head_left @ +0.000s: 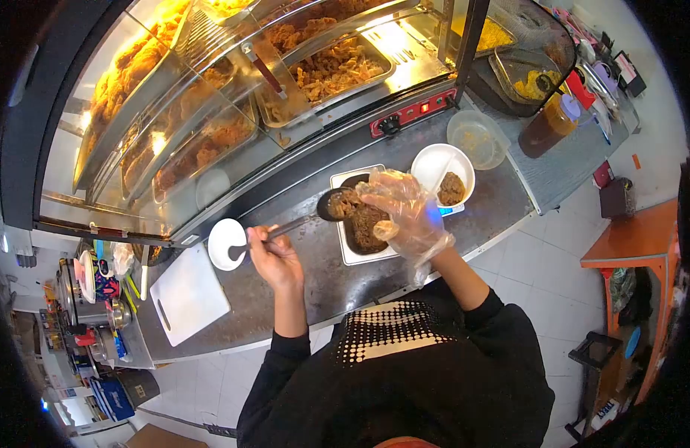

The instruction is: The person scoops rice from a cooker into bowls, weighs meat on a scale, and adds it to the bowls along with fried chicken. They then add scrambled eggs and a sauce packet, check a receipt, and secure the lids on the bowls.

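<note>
My bare left hand (276,261) is closed around the handle of a black ladle (294,225). The ladle's bowl, with brown shredded food in it, is over the left side of a metal tray (350,257). Inside the tray lies dark brown minced or shredded food (369,228). My right hand (416,213), in a clear plastic glove, reaches over the tray, fingers stretched toward the ladle's bowl and thumb apart from them. Just beyond it stands a white bowl (422,160) holding a brown portion and a white utensil, with a lit blue display (445,211) at its base.
A glass display case (270,142) of fried food lines the back. Left on the counter are a white bowl (227,245) and a white cutting board (188,295). To the right are a clear plastic tub (478,140) and a bottle of brown sauce (548,128).
</note>
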A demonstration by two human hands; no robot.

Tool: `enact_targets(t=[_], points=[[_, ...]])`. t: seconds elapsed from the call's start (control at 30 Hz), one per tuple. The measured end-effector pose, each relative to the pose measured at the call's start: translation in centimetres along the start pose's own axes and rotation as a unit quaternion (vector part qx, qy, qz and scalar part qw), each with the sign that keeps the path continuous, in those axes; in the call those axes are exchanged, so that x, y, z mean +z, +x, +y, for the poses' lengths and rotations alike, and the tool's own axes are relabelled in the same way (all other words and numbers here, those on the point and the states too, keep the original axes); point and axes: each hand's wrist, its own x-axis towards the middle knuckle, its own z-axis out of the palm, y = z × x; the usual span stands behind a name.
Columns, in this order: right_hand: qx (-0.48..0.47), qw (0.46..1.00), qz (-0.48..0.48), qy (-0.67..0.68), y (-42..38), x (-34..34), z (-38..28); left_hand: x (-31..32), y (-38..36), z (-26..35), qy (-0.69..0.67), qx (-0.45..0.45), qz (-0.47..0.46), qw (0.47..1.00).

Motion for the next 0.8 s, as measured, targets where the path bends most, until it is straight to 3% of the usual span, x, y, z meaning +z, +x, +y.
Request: enact_targets(t=[0.17, 0.27, 0.47, 0.57, 0.67, 0.8], points=[[-0.011, 0.996, 0.033, 0.078, 2.5, -0.9, -0.2, 2.2, 0.4, 1.0, -0.03, 0.044, -0.042, 0.998], [-0.021, 0.996, 0.042, 0.07, 3.0, -0.5, 0.0, 1.4, 0.7, 0.4, -0.044, 0.018, -0.018, 0.999], [0.009, 0.999, 0.026, 0.047, 1.6, 0.7, 0.8, 0.0, 0.5, -0.9, -0.04, -0.002, 0.024, 0.999], [0.089, 0.986, -0.025, 0.137, 0.6, 1.4, 1.0, -0.2, -0.1, -1.2, -0.023, -0.019, 0.043, 0.999], [0.13, 0.968, -0.011, 0.215, 0.3, 1.6, 0.1, -0.8, -0.3, -1.6, -0.039, -0.035, 0.038, 0.998], [0.109, 0.976, 0.019, 0.189, -1.1, 3.8, 1.0, -1.8, -0.3, -2.2, -0.058, -0.043, 0.05, 0.996]])
